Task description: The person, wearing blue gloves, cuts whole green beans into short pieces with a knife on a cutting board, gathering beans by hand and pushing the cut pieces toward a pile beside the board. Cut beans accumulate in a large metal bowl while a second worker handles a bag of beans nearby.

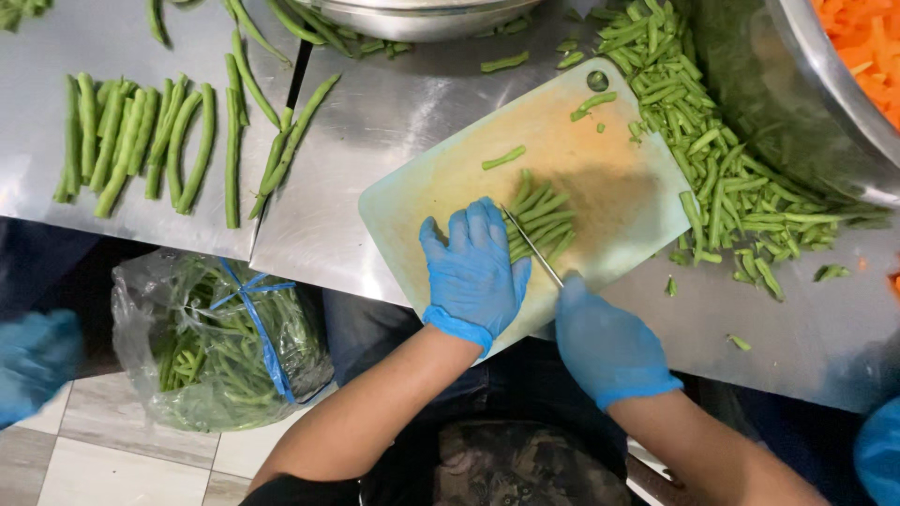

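Left hand (473, 267): blue-gloved, fingers together and flat, pinning the green bean bundle (539, 223) just beyond its fingertips so the pods sit even for the blade.
Right hand (607, 349): gloved, closed around the knife (532, 245) handle; thin blade angles across the beans beside the left fingers.
Cutting board (619, 178): pale, stained plastic, overhanging the steel tabletop (375, 122) edge.
Cut pieces (722, 178): short, glossy heap beyond the right hand.
Whole beans (141, 141): long pods, well left.
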A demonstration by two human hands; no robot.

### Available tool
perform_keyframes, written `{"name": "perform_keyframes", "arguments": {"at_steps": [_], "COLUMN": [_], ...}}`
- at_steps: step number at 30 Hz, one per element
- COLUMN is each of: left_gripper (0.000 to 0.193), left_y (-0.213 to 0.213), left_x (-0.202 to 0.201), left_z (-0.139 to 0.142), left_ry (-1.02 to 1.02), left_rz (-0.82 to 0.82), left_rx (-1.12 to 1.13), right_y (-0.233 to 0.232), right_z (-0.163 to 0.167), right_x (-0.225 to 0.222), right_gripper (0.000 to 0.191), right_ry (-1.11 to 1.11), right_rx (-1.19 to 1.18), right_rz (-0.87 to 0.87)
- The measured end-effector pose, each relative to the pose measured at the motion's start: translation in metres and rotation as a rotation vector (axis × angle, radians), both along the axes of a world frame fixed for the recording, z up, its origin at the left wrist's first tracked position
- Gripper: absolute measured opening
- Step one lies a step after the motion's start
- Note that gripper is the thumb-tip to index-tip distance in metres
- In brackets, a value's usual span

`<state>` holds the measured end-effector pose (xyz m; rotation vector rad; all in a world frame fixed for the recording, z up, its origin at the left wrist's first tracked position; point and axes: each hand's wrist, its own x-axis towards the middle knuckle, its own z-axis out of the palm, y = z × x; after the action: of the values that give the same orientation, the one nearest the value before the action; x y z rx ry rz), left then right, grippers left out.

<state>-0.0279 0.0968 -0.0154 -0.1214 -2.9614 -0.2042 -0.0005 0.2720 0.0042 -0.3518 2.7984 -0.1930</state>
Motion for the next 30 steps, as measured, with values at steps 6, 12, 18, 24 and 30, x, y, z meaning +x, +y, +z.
{"name": "perform_keyframes", "arguments": {"at_steps": [6,12,18,24,30], "left_gripper": [0.080,0.061,0.051,0.049,0.049], "left_y": [-0.004,-0.034,-0.053,-0.055,-0.058], "left_x": [0.000,0.003,0.006,0.007,0.007], "left_z": [0.002,0.012,0.012,0.008,0.007], "left_ry": [0.131,0.140,0.163,0.267,0.265], "left_rz": [-0.002,0.062,0.110,0.094,0.093], "left_rx": [0.051,0.062,0.117,0.197,0.233], "right_y": [0.031,0.080,0.082,0.065,0.036], "right_z": [0.005,0.019,0.005,0.013,-0.002], "right_x": [0.026,-0.003,-0.023,-0.034,-0.056], "right_gripper": [0.027,0.030,0.060,0.028,0.010], "right_ry": [-0.136,0.152,0.687,0.531,0.485], "right_rx": [0.001,-0.302,0.066,-0.199,-0.262], "right_rz": [-0.080,-0.256,-0.118,0.350,0.407]}}
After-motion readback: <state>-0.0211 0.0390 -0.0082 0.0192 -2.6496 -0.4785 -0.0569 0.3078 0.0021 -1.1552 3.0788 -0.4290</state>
